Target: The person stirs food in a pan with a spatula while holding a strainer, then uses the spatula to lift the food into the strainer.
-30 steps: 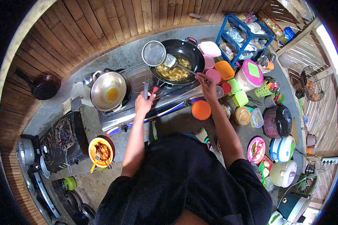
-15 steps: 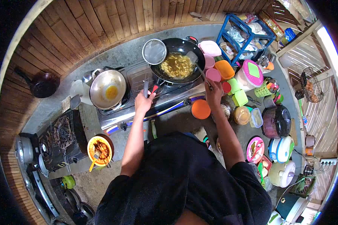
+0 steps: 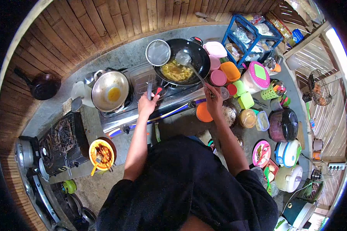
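Note:
A black wok (image 3: 198, 63) stands on the stove, with yellow pieces (image 3: 176, 73) in liquid at its bottom. My right hand (image 3: 214, 99) is wrapped round the handle of a metal spatula (image 3: 184, 58), whose blade is over the wok's far half, above the food. My left hand (image 3: 146, 104) grips the grey handle of a mesh strainer (image 3: 158, 53). The strainer's round mesh hangs at the wok's left rim. By my left thumb is the wok's red-ended handle (image 3: 159, 91); whether I also grip it, I cannot tell.
A lighter pan (image 3: 110, 92) with some yellow oil sits on the left burner. Plastic containers (image 3: 230, 71) crowd the wok's right side. An orange lid (image 3: 204, 112) lies by my right wrist. At lower left are a yellow bowl (image 3: 101, 154) and a grill rack (image 3: 64, 133).
The spatula blade has moved left and slightly up, from the wok's right side to its far middle. My right hand shifted left and a little towards me. My left hand stays nearly still.

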`<state>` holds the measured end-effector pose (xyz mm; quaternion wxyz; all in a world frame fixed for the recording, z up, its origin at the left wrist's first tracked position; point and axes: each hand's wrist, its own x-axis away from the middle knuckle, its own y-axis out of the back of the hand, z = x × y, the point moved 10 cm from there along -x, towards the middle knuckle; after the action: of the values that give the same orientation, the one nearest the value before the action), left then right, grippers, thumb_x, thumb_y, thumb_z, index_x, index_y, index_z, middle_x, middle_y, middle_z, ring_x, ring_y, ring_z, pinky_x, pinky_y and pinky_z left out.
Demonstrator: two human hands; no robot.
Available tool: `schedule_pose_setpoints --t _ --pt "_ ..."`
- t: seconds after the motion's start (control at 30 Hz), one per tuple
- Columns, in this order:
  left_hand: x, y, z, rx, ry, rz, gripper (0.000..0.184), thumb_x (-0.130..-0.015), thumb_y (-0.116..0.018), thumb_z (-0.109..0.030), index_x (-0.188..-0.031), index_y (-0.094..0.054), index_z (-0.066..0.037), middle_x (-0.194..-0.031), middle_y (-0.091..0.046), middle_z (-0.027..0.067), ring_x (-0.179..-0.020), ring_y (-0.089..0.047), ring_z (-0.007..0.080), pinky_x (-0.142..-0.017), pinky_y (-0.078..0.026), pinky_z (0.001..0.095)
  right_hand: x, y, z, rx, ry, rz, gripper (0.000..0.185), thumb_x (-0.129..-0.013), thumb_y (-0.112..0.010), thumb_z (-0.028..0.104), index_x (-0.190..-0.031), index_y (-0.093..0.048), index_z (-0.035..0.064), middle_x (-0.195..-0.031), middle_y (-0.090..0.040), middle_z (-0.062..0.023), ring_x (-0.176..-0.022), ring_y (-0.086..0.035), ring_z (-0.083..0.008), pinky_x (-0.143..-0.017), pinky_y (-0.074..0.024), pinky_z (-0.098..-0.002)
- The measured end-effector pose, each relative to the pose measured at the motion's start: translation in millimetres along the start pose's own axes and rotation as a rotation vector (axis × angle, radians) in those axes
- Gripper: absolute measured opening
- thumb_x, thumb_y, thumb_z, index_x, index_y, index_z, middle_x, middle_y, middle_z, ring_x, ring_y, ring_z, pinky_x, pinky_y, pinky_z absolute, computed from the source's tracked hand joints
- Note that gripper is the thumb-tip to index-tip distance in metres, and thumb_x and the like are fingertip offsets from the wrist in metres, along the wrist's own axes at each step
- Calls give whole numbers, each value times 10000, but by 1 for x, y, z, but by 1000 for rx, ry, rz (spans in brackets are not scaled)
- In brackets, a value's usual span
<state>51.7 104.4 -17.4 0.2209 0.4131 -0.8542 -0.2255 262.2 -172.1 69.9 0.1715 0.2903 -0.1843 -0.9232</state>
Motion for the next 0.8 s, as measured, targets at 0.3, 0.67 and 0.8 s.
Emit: schedule_pose_setpoints --t 0.3,0.67,0.8 --pt "-1 -1 1 20 -4 8 339 -826 -769 -347 -952 -605 -79 -688 -696 101 -627 -705 220 -656 -535 375 -3 13 35 552 236 -18 273 -883 -688 216 -1147 -710 149 -943 -689 -81 -994 -567 -274 -957 -370 -448" --pt "2 1 -1 1 14 11 322 -822 -774 -340 -954 -606 -99 -685 -696 91 -631 -707 216 -668 -535 376 19 -4 -5 53 -130 22 221 -914 -676 218 -1099 -729 111 -934 -615 -157 -854 -590 -276 -805 -471 -388" --pt "-1 -2 3 2 22 17 322 -822 -774 -340 -959 -603 -103 -697 -700 94 -644 -709 217 -681 -536 372 16 -6 -1 -13 -64 -17 218 -894 -701 161 -1107 -727 118 -957 -613 -157 -849 -602 -272 -771 -496 -360"
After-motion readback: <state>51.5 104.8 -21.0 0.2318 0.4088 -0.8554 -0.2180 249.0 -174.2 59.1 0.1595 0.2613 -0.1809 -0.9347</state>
